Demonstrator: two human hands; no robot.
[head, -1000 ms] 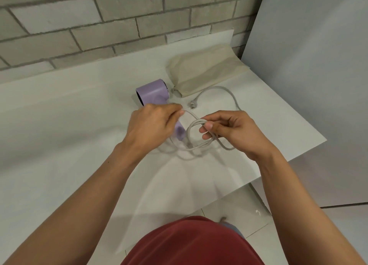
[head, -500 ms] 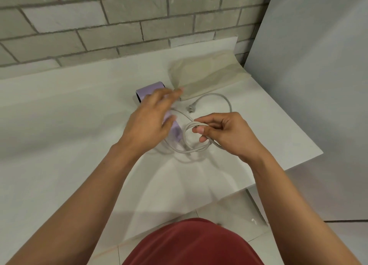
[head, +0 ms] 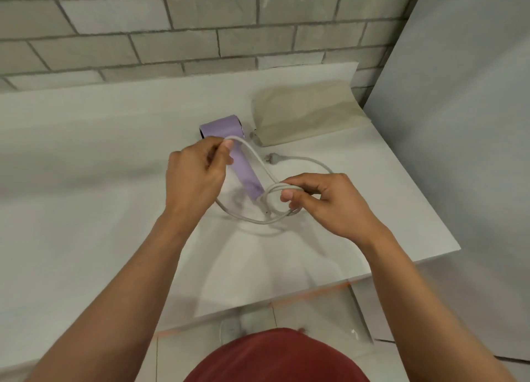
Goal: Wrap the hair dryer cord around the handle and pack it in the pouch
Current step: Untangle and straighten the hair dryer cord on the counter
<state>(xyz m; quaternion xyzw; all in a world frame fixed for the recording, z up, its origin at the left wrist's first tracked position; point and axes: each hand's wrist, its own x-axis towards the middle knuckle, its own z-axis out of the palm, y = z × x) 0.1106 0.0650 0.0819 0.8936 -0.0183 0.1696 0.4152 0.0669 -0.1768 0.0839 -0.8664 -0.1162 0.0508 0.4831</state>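
Left hand now lifts cord above dryer.

Lots of room on the tabletop left side; brick wall behind, pouch and grey panel on the right

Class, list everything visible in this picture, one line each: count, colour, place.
hair dryer: 1, lilac, on counter centre
cord: 1, pale grey, looped between both hands
plug: 1, pale grey, on counter near pouch
pouch: 1, beige, counter's back right
counter: 1, white, under everything
brick wall: 1, grey, behind counter
panel: 1, pale grey, right side
shirt: 1, red, bottom edge
left hand: 1, pinches cord
right hand: 1, grips cord loops
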